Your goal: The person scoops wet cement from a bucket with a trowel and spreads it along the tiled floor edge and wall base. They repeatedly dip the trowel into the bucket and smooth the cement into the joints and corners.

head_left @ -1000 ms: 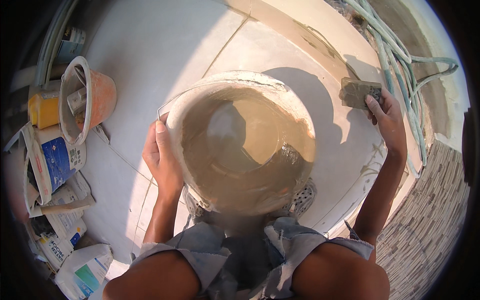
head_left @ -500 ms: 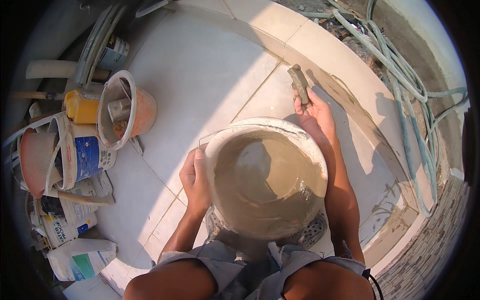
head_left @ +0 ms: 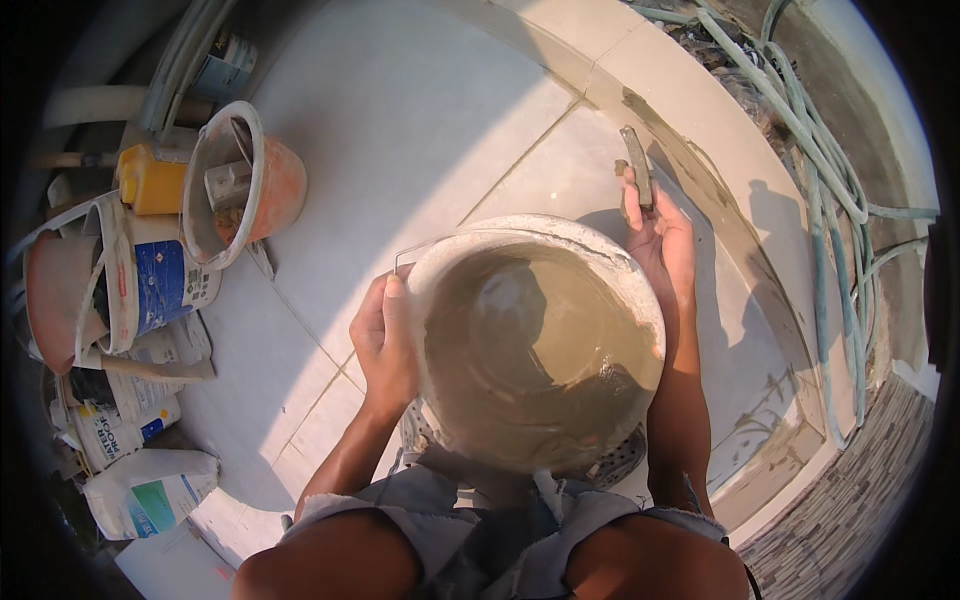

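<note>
A pale bucket (head_left: 437, 262) coated with wet grey-brown cement stands tilted between my knees. Wet cement mix (head_left: 480, 360) lines its inside, with a sunlit patch in the middle. My left hand (head_left: 385, 335) is closed on the bucket's left rim, its thumb by the wire handle (head_left: 397, 258). Beyond the right rim, my right hand (head_left: 662, 240) has its palm turned up. Its fingers hold a narrow, cement-coated piece (head_left: 637, 170), which points away from me; its exact kind is hidden by the coating.
An orange-white bucket (head_left: 283, 185) with things inside stands at left, beside a yellow container (head_left: 152, 182), a blue-labelled white bucket (head_left: 165, 290) and a white bag (head_left: 150, 490). Pale tiles (head_left: 380, 110) cover the floor. A raised ledge (head_left: 700, 140) curves along the right, with a coiled hose (head_left: 830, 190) past it.
My right hand has moved right with the coated piece, which is now turned more upright and looks narrower. My left hand stays on the bucket. The whole view has shifted slightly.
</note>
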`<action>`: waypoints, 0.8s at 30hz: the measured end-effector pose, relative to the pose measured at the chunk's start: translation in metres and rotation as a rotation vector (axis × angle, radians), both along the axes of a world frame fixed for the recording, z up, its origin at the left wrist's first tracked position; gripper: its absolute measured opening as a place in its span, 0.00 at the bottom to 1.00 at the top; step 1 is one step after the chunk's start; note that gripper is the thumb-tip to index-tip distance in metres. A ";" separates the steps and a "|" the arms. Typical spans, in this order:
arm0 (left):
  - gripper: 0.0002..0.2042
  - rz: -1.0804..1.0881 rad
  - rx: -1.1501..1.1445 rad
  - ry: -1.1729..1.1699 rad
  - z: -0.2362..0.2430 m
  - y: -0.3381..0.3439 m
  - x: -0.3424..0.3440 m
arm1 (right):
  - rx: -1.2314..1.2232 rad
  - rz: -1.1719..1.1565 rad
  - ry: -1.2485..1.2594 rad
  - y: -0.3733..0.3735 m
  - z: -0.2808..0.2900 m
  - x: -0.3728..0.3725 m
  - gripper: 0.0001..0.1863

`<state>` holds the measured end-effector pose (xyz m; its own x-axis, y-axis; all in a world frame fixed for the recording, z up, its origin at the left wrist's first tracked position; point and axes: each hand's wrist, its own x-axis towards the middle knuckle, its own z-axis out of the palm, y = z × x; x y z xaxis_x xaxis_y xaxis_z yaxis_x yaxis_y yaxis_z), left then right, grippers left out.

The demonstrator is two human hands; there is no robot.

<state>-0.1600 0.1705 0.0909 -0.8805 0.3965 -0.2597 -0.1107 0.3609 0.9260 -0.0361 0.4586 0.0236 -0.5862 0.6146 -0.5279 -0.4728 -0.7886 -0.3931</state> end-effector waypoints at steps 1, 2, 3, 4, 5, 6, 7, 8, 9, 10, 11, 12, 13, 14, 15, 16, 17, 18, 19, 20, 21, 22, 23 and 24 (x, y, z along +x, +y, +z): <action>0.22 0.003 -0.011 -0.001 0.000 0.000 0.000 | -0.007 0.071 0.076 0.003 0.003 -0.021 0.19; 0.22 0.012 -0.009 -0.019 0.000 0.000 0.001 | -0.038 0.027 0.093 0.000 0.007 -0.045 0.20; 0.22 0.017 -0.003 -0.036 0.001 0.001 0.001 | -0.082 -0.010 0.179 0.007 0.006 -0.055 0.20; 0.22 0.021 0.003 -0.054 0.002 0.003 0.001 | -0.126 -0.047 0.265 0.015 0.001 -0.064 0.20; 0.22 0.006 0.007 -0.028 0.002 0.002 0.000 | -0.180 -0.078 0.356 0.018 -0.008 -0.073 0.21; 0.22 -0.009 0.017 -0.006 0.001 0.003 0.001 | -0.224 -0.115 0.528 0.027 -0.018 -0.072 0.22; 0.22 -0.024 0.026 0.015 0.001 0.004 0.001 | -0.355 -0.196 0.565 0.036 -0.026 -0.061 0.22; 0.22 -0.009 0.017 0.016 0.001 0.002 0.000 | -0.490 -0.272 0.597 0.038 -0.029 -0.050 0.22; 0.22 -0.007 0.012 0.020 0.000 0.001 0.000 | -0.620 -0.351 0.622 0.038 -0.028 -0.036 0.22; 0.22 -0.004 0.007 0.024 0.000 0.000 -0.001 | -0.662 -0.409 0.664 0.033 -0.028 -0.017 0.23; 0.22 -0.004 0.005 0.019 -0.002 0.000 0.000 | -0.631 -0.424 0.759 0.027 -0.033 0.009 0.23; 0.22 0.006 0.005 0.001 -0.002 -0.001 0.002 | -0.609 -0.435 0.853 0.018 -0.040 0.035 0.23; 0.22 0.015 0.008 -0.016 -0.001 0.000 0.002 | -0.622 -0.500 0.843 0.013 -0.037 0.062 0.22; 0.22 0.025 0.006 -0.030 -0.001 0.000 0.003 | -0.640 -0.564 0.835 0.007 -0.035 0.085 0.21; 0.22 0.019 0.011 -0.025 -0.001 0.000 0.003 | -0.573 -0.551 0.786 0.000 -0.036 0.106 0.21; 0.22 0.010 0.018 -0.022 -0.002 0.002 0.003 | -0.503 -0.539 0.736 -0.005 -0.038 0.125 0.20; 0.22 0.003 0.024 -0.009 -0.002 0.002 0.002 | -0.401 -0.463 0.648 -0.008 -0.038 0.125 0.20; 0.22 -0.003 0.019 -0.010 -0.001 0.002 0.001 | -0.301 -0.386 0.557 -0.011 -0.038 0.125 0.20; 0.22 -0.009 0.014 -0.012 0.000 0.000 0.001 | -0.164 -0.249 0.418 -0.014 -0.041 0.123 0.20; 0.21 -0.013 0.007 -0.010 0.002 -0.001 0.001 | -0.030 -0.110 0.284 -0.018 -0.038 0.116 0.20; 0.21 -0.014 0.003 -0.013 0.001 -0.001 0.001 | -0.039 -0.057 0.228 -0.019 -0.028 0.099 0.20; 0.21 -0.013 -0.001 -0.016 0.000 -0.002 0.000 | -0.049 -0.002 0.171 -0.016 -0.021 0.075 0.21; 0.21 -0.012 -0.005 -0.018 0.000 -0.002 0.000 | -0.058 0.053 0.116 -0.012 -0.013 0.050 0.21; 0.21 -0.014 -0.005 -0.016 0.000 -0.001 -0.001 | -0.094 0.094 0.126 -0.006 -0.009 0.027 0.21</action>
